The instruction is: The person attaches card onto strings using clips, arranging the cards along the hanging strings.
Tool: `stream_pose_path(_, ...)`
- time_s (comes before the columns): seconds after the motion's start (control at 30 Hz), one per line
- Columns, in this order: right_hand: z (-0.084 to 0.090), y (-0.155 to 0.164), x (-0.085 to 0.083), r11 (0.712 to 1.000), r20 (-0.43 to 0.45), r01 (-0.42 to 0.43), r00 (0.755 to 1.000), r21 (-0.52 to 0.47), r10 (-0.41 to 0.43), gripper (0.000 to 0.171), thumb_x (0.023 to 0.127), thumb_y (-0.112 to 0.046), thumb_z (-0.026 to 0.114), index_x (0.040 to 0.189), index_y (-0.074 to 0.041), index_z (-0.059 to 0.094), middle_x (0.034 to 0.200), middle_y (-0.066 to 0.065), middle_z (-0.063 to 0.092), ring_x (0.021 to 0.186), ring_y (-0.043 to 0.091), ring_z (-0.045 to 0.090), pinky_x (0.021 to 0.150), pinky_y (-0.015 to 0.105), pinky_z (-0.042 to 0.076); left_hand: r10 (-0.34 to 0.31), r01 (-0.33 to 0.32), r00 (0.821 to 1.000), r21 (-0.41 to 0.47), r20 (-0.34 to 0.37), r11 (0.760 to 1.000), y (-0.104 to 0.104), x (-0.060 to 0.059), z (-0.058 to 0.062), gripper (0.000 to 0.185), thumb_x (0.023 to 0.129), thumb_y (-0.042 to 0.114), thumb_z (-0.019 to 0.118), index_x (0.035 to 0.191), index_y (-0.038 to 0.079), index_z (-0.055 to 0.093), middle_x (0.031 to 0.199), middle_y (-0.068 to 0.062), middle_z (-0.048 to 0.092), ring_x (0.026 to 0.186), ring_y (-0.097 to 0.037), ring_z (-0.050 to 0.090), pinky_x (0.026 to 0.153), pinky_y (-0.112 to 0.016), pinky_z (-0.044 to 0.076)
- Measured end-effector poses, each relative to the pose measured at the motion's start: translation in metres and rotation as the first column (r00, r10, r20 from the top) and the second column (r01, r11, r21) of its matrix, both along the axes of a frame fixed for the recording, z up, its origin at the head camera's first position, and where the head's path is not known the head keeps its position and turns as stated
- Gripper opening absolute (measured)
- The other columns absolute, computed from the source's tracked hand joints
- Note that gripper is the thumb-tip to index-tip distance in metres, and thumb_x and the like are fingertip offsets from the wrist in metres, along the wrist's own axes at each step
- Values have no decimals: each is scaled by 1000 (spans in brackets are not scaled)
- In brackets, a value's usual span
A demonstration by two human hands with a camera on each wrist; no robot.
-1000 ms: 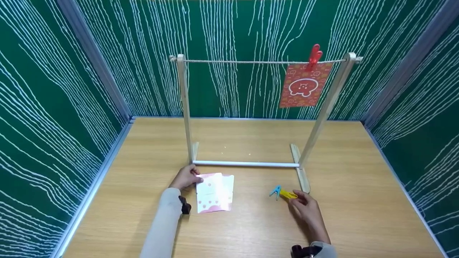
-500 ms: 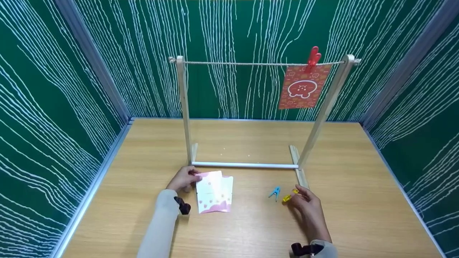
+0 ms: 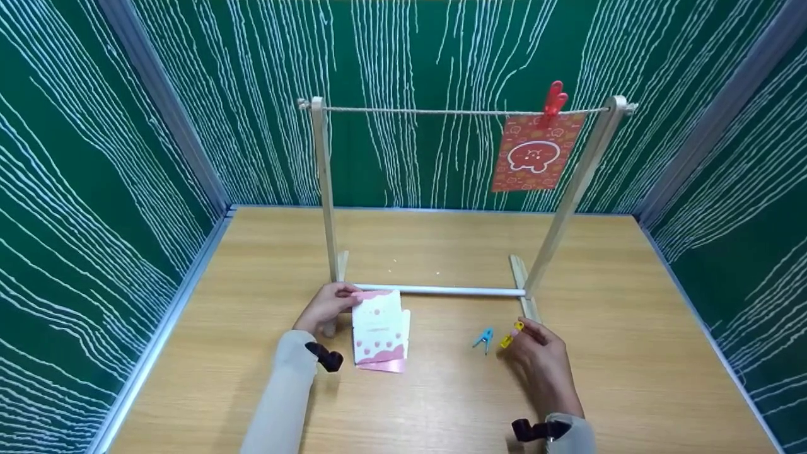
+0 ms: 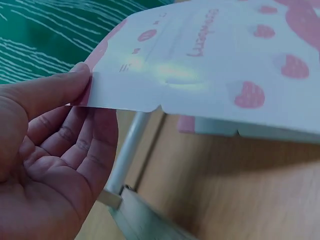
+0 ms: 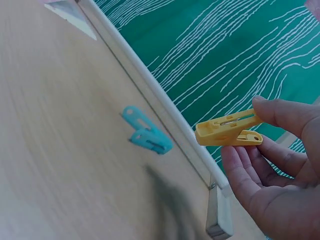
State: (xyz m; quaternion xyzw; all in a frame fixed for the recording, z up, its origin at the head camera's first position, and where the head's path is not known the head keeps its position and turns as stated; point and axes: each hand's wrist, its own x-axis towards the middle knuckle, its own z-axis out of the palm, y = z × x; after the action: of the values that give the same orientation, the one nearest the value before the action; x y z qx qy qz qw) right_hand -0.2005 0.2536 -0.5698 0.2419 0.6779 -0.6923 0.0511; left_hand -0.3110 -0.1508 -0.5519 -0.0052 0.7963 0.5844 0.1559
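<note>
Head view shows the left hand [image 3: 326, 307] pinching the top corner of a white-and-pink card [image 3: 377, 326], its near edge lifted off the worktop [image 3: 441, 403] while another pink card [image 3: 386, 364] lies under it. The left wrist view confirms thumb over fingers [image 4: 75, 150] on that corner, just in front of the rack's low crossbar [image 3: 441, 290]. The right hand [image 3: 541, 364] grips a yellow clothespin [image 5: 229, 129] between thumb and fingertips, held clear of the worktop; a blue clothespin [image 3: 483, 338] lies just beside it. On the string [image 3: 441, 111] hangs an orange card [image 3: 537, 151] under a red clothespin [image 3: 554, 99]. The risk, as I judge it: a corner pinch is slight, so the card could bend or slip, and the light rack could shift if the string is tugged.
</note>
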Motion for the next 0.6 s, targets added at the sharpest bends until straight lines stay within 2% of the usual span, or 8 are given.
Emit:
stream_pose_path(0.13, 6, 0, -2, 999, -76, -38, 996, 1, 38, 58, 87, -19, 70, 139, -12, 47, 125, 3, 49, 113, 15, 49, 97, 32, 45, -17, 21, 999, 118, -37, 993, 10, -1, 8, 22, 91, 7, 64, 110, -4, 62, 102, -11, 66, 90, -17, 66, 87, -35, 55)
stream_pose_path(0.23, 10, -2, -4, 997, -137, -74, 988, -13, 72, 55, 89, -16, 67, 139, -7, 46, 123, 4, 51, 106, 11, 56, 100, 34, 45, -9, 18, 998, 165, -57, 986, 18, -1, 15, 21, 90, 5, 64, 108, -6, 62, 97, -9, 65, 87, -16, 64, 85, -32, 55)
stream_pose_path(0.33, 18, -4, -7, 996, -136, -92, 987, 0, 92, 55, 90, -18, 67, 139, -6, 45, 125, 1, 53, 106, 7, 55, 101, 31, 44, 14, -4, 998, 141, -67, 990, 27, -2, 23, 20, 90, 7, 65, 108, -2, 64, 97, -7, 66, 89, -16, 64, 84, -30, 55)
stream_pose_path(0.47, 31, -8, -13, 994, -153, -95, 983, 57, 103, 55, 89, -19, 69, 137, -5, 48, 120, -1, 56, 105, 5, 54, 94, 20, 46, 27, -18, 997, 117, -70, 993, 38, -4, 33, 22, 91, 12, 65, 110, 1, 63, 104, -11, 65, 94, -20, 64, 86, -31, 54)
stream_pose_path(0.6, 44, -13, -20, 988, -194, -111, 972, 108, 130, 56, 89, -21, 69, 138, -3, 48, 124, 6, 56, 101, 3, 57, 88, 13, 47, 46, -40, 998, 118, -48, 992, 48, -7, 44, 24, 92, 17, 65, 112, 5, 63, 108, -11, 64, 98, -22, 63, 87, -33, 54)
